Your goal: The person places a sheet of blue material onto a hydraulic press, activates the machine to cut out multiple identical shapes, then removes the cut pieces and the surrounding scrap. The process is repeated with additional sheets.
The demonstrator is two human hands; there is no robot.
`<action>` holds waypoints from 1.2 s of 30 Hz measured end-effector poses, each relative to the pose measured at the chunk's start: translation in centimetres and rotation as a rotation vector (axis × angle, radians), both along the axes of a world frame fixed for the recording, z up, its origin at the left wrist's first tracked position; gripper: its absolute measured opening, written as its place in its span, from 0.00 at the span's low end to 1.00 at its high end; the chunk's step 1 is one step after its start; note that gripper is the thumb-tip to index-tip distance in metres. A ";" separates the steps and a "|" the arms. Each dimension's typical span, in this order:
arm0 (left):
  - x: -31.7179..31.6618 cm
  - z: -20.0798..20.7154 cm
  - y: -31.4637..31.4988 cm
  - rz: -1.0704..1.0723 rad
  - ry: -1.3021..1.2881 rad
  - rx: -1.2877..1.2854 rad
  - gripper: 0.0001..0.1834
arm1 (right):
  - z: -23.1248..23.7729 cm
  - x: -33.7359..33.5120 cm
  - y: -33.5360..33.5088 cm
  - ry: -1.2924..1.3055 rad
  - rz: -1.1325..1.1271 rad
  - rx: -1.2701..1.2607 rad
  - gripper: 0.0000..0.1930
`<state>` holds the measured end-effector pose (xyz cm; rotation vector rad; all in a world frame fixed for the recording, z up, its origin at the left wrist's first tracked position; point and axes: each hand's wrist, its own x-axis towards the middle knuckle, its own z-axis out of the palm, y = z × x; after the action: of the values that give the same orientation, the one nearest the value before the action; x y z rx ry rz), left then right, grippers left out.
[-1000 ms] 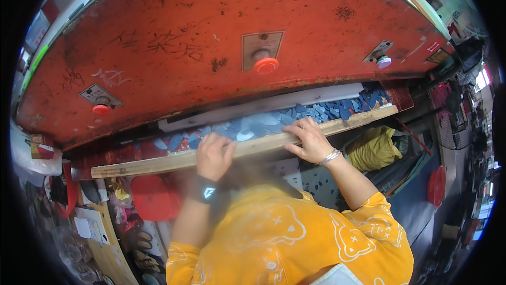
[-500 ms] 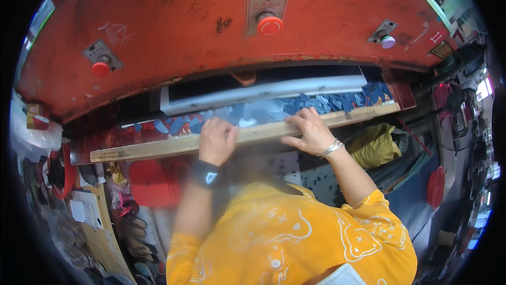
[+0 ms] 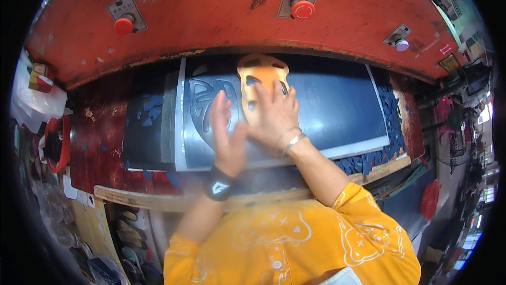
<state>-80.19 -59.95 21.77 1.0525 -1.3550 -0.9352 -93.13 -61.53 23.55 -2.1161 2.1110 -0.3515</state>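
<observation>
A dark blue sheet (image 3: 332, 106) lies on the machine bed, bordered by a pale strip at its front and sides. On it sits an orange, sole-shaped cutting die (image 3: 263, 69) with several openings. My right hand (image 3: 276, 116) lies over the near part of the die, fingers spread, and covers much of it. Left of the die, a curved outline with inner shapes (image 3: 203, 98) is pressed or cut into the sheet. Above that outline, my left hand (image 3: 226, 132) is held with fingers stretched upward, somewhat blurred, apparently holding nothing.
A red machine head (image 3: 211, 11) with red push buttons (image 3: 303, 8) spans the far side. Blue scraps (image 3: 363, 161) are heaped along the sheet's right and front edges. A wooden rail (image 3: 137, 196) runs along the bed's near edge. A red round-framed item (image 3: 57, 145) hangs at left.
Both hands have left the wooden rail and moved forward over the bed. The sheet and orange die now show much more fully, nearer to me. The view has shifted too.
</observation>
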 end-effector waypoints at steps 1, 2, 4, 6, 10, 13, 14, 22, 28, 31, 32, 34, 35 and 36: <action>-0.3 -0.4 0.2 -0.053 -0.034 0.048 0.38 | -0.1 0.3 0.7 0.013 -0.007 0.026 0.47; -0.6 -0.7 0.7 -0.114 -0.070 0.100 0.42 | 0.0 0.5 1.6 0.008 -0.003 0.013 0.46; -0.5 -1.2 2.1 -0.206 -0.030 0.096 0.47 | 0.2 0.0 3.0 -0.110 -0.011 -0.005 0.45; -0.1 -1.3 3.4 -0.240 -0.094 0.106 0.49 | 0.3 -0.9 4.3 -0.342 -0.001 -0.008 0.45; 0.5 -0.8 5.3 -0.308 -0.826 -0.057 0.52 | 0.3 -3.7 5.8 -0.983 -0.025 -0.038 0.49; 0.2 -0.9 6.0 -0.245 -1.032 -0.128 0.46 | 0.6 -6.3 6.5 -1.548 0.018 -0.014 0.48; 0.1 -0.9 6.2 -0.196 -1.072 -0.187 0.46 | 0.9 -7.3 6.4 -1.663 0.031 -0.018 0.48; 3.2 -0.7 1.2 -0.113 -0.789 -0.040 0.30 | 1.5 -11.3 6.8 -0.461 -0.139 -0.070 0.38; 4.6 -2.1 -3.6 0.058 -0.989 -0.219 0.20 | 0.3 -10.0 6.7 -0.090 -0.098 -0.051 0.37; 4.3 -2.6 -4.0 0.101 -0.931 -0.192 0.11 | 0.4 -10.0 6.5 -0.062 -0.105 0.011 0.38; 4.2 -2.5 -3.5 0.116 -0.863 -0.232 0.08 | 0.4 -10.0 6.7 -0.062 -0.098 0.002 0.38; 3.9 -1.8 -3.2 -0.052 -0.773 -0.286 0.06 | 0.5 -10.1 6.6 -0.044 -0.103 0.019 0.38; 3.7 -1.3 -2.9 -0.090 -0.691 -0.285 0.05 | 0.5 -10.1 6.5 -0.052 -0.093 0.006 0.38; 3.2 -0.9 -2.5 -0.319 -0.651 -0.219 0.05 | 0.5 -10.1 6.4 -0.044 -0.100 0.010 0.38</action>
<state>-76.98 -62.47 20.89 1.0278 -2.1622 -0.6624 -103.23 -55.10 24.02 -1.9824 2.1942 -0.3939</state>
